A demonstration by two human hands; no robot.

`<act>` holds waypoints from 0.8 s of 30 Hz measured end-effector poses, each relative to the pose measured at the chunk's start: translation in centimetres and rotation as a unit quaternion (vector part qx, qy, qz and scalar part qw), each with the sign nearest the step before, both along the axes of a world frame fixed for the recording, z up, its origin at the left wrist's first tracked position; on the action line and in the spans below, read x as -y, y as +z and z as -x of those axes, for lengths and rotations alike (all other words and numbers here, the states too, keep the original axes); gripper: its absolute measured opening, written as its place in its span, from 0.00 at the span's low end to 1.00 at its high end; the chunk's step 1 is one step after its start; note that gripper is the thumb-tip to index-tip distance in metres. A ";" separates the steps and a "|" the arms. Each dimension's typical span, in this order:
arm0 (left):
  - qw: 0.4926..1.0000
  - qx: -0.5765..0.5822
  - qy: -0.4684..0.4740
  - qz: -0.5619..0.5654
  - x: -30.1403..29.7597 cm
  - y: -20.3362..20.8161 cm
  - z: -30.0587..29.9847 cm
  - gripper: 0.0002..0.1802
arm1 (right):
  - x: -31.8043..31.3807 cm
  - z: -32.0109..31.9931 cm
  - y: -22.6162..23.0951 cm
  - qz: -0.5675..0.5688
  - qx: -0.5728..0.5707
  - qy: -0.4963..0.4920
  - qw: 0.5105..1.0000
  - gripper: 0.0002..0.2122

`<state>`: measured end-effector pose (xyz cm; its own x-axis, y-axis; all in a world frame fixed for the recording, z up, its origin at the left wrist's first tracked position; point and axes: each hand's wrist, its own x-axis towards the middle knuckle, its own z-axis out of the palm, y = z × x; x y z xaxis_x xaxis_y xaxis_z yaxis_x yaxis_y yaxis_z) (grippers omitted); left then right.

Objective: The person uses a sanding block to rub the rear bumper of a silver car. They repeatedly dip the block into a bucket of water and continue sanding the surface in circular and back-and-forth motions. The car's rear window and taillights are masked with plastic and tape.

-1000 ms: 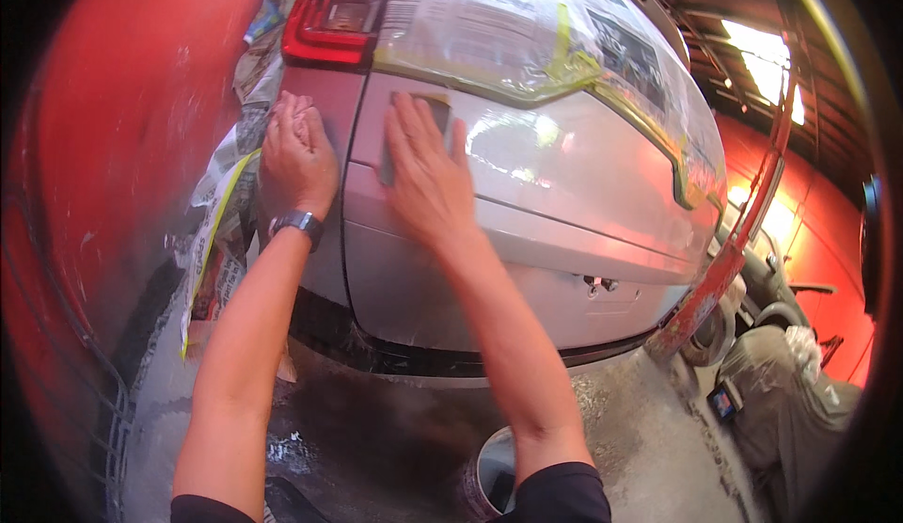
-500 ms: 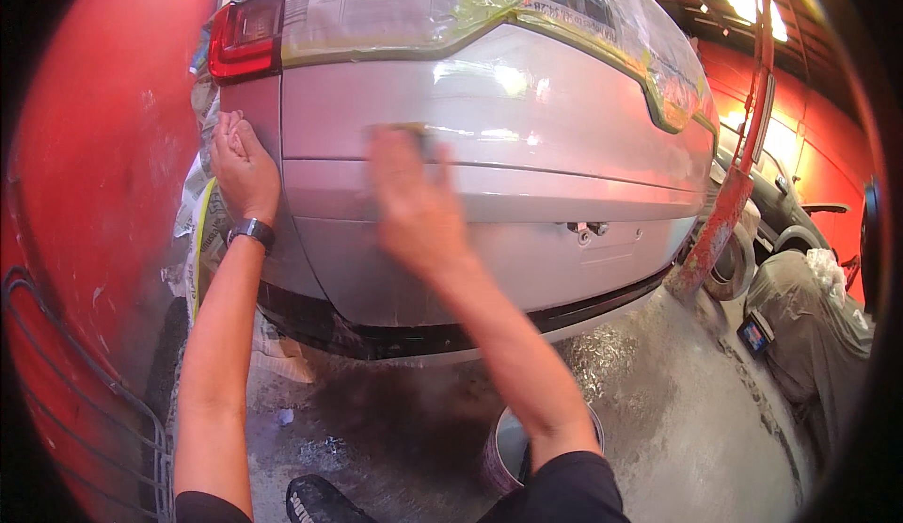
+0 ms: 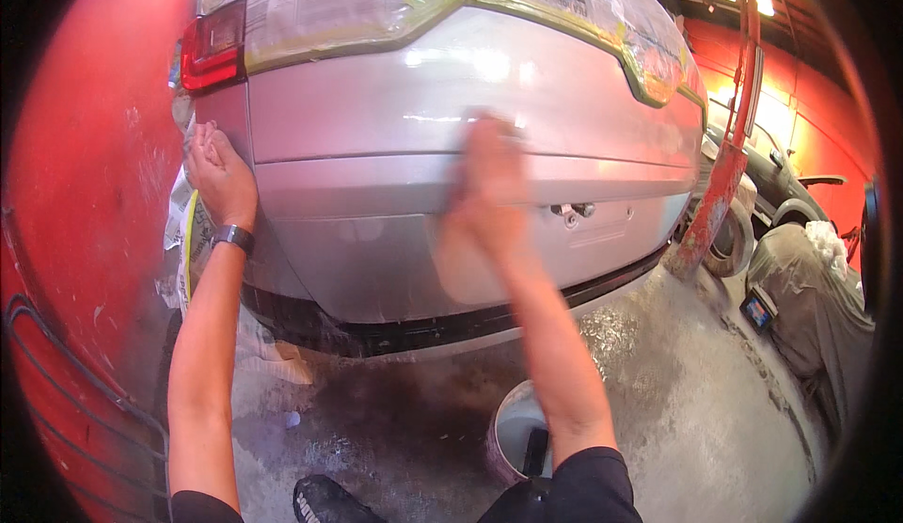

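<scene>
In front of me is the silver-grey rear of a car [image 3: 376, 180], its panel wet and shiny in places. My right hand [image 3: 494, 180] is pressed to the panel near the crease line, smeared by motion. A dark pad [image 3: 511, 128] shows in part at its fingertips; the rest is hidden under the hand. My left hand [image 3: 222, 175], with a dark watch on the wrist, leans on the car's left corner below the red tail light [image 3: 214, 48]. Its fingers are curled and closed; whether anything is in them I cannot make out.
Masking paper and yellow tape [image 3: 339, 15] cover the rear window. A red wall [image 3: 80, 175] stands close at left, with a metal rack [image 3: 85, 391] below. A bucket [image 3: 503, 462] stands by my right forearm. A red post [image 3: 720, 198] and a covered heap [image 3: 800, 297] are at right.
My right hand has moved to the right across the panel. My left hand keeps its place on the car's corner. The whole view has shifted a little.
</scene>
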<state>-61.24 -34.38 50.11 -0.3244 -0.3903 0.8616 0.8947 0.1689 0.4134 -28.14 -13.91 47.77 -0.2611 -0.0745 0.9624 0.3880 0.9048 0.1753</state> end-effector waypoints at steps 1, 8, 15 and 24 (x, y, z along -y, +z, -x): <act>1.000 0.002 -0.011 -0.009 -0.2 0.0 -0.2 0.27 | -2.9 -3.2 1.4 0.118 -0.071 0.039 0.990 0.29; 1.000 -0.004 -0.022 -0.001 -1.7 0.7 0.0 0.27 | 5.7 7.9 3.0 0.083 -0.132 0.068 0.985 0.31; 1.000 0.022 0.002 -0.009 -0.7 0.0 -0.3 0.26 | -3.2 -2.5 7.3 0.226 -0.213 0.083 0.947 0.26; 1.000 0.011 -0.022 0.001 0.1 -0.2 -0.3 0.26 | 4.5 9.1 3.7 -0.002 0.001 0.113 0.994 0.35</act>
<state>-60.99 -34.51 49.86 -0.3607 -0.3737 0.8545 0.8918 0.1302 0.4333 -37.26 -18.40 51.49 -0.2388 -0.1353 0.9616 0.1750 0.9680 0.1796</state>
